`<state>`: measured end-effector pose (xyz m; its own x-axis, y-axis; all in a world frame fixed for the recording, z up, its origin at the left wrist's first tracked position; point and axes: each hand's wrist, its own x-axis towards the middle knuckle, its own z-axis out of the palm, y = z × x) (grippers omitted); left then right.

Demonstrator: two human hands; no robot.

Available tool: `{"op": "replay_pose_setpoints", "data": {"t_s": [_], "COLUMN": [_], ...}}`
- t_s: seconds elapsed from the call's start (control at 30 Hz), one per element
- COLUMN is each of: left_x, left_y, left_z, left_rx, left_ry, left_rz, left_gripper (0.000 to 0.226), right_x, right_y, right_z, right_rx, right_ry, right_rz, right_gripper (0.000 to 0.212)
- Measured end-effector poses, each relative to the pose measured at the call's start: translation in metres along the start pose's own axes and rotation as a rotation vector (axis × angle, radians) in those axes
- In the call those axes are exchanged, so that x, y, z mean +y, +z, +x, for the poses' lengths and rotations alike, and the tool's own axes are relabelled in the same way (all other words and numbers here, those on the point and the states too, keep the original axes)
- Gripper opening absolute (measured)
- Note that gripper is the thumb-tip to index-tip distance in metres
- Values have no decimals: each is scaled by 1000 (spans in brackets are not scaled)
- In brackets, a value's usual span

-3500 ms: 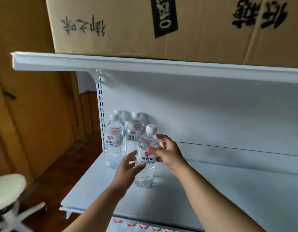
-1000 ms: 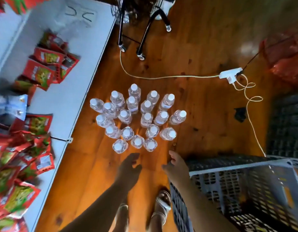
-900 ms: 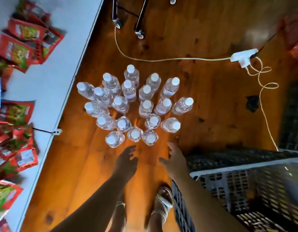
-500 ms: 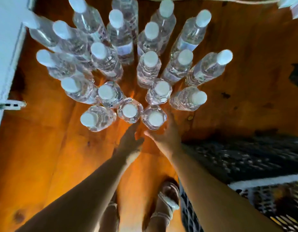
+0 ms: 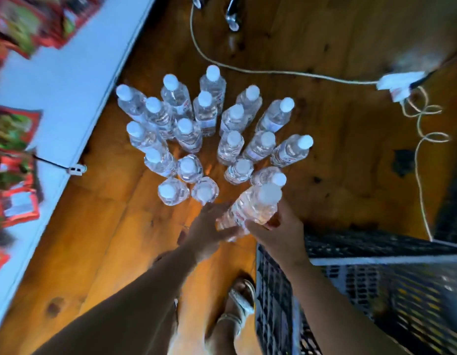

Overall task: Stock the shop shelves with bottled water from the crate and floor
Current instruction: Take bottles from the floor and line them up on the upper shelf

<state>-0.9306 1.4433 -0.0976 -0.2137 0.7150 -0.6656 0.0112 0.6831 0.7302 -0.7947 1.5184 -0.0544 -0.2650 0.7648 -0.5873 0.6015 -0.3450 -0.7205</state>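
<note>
Bottle [image 5: 250,208] of water: you have one raised above the cluster, tilted, with its cap pointing away from you, and it sits between both hands. Your right hand [image 5: 278,231] wraps its side, fingers curled round the body below the cap. Your left hand [image 5: 209,230] meets the base end, but its fingers are smeared by motion, and I cannot tell whether they curl round the base or only prop it from beneath.

Just beyond your fingertips the standing bottles [image 5: 209,129] are packed close together on the wooden floor [image 5: 94,239]. The nearest caps sit right beside the one you hold. Bring the base up and towards you before you turn, so it does not clip them and topple the row.

The thin ribbed plastic will likely give under a hard squeeze, so let the right hand carry the weight around the middle and use the left hand only to steady the bottom.

The crate [image 5: 376,260] lies just beside your right wrist, so keep that elbow clear of its rim. The white shelf [image 5: 68,85] is well off to the left of your left fingers.
</note>
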Motion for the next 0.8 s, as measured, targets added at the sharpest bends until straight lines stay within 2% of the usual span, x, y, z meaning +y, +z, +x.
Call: {"op": "replay_pose_setpoints", "data": {"t_s": [0.07,0.13,0.2,0.27,0.33,0.47,0.57,0.7,0.8], "left_x": [38,79,125,170,208,280,313,334,332], "left_y": [-15,-32,-52,-72,-94,-147,-183,-225,-260], "left_z": [-30,-59,-88,-120,-152,-220,-282,-368,-451], "left_rx": [-43,-88,-123,-117,-75,-19,98,278,446], "left_ry": [66,71,87,159,214,313,379,472,533], "left_rz": [-52,-171,-234,-265,-257,-277,-279,-366,-426], "left_gripper": [77,76,55,47,51,63,63,49,61], "right_x": [-39,-85,-138,-191,-243,-342,-405,-473,-523], "right_y": [-23,-42,-58,-69,-77,-85,-79,-51,-13], "right_z": [-24,-47,-69,-89,-112,-159,-204,-262,-321], "right_rx": [-24,-62,-100,-138,-178,-240,-291,-400,-564], "right_ry": [-16,-51,-133,-199,-239,-375,-477,-630,-739], "right_rz": [22,94,148,218,274,266,285,227,174], "right_gripper": [72,66,52,55,60,47,33,23,26]}}
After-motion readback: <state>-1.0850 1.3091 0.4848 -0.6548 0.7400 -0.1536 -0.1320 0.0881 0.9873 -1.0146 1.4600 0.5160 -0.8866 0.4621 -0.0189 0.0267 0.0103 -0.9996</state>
